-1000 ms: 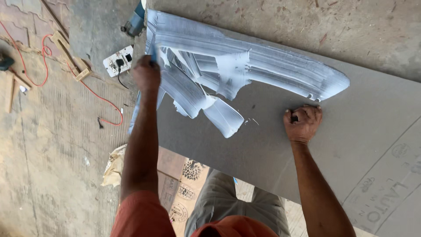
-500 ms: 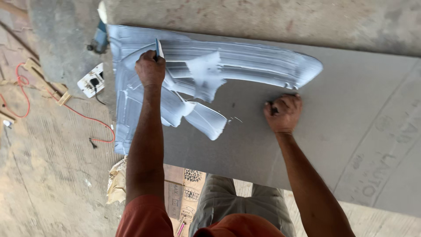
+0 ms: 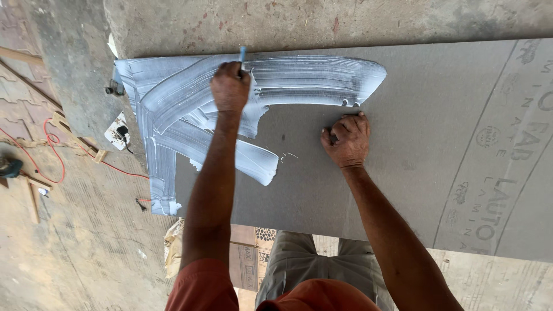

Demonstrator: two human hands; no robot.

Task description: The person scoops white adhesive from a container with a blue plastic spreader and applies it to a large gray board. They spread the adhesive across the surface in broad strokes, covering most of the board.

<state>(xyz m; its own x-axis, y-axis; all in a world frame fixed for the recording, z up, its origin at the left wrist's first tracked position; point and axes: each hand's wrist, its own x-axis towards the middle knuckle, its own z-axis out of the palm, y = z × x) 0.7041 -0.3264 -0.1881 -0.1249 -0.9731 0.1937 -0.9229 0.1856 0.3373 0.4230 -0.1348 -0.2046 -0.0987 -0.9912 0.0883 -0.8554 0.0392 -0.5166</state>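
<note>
1. Head view, the only one: grey sheet (image 3: 438,144) lies flat and fills most of the picture, with a rough concrete surface (image 3: 322,23) beyond its far edge.
2. White paste (image 3: 173,121) is spread over the sheet's left part in broad ridged bands; one band runs along the far edge toward the middle, another runs down the left edge, and a shorter tongue reaches toward the centre.
3. Left hand (image 3: 230,87) is clenched around a blue-handled spreader (image 3: 242,55), whose tip sticks up past the knuckles near the sheet's far edge. Its blade is hidden under the hand, so how it meets the paste cannot be told.
4. Right hand (image 3: 347,140) rests on the bare grey part of the sheet, just below the right end of the far band of paste. Its fingers are curled in and pressed down; whether they enclose anything cannot be told.
5. Both forearms stretch out from orange sleeves (image 3: 201,285) at the bottom edge, above khaki trousers (image 3: 299,265).
6. Left of the sheet, on the paved floor (image 3: 75,247), lie a white socket block (image 3: 117,132) with a plug in it, a red cable (image 3: 55,155) and a few wooden strips (image 3: 75,138).
7. Faint printed marks show on the sheet's right part.
</note>
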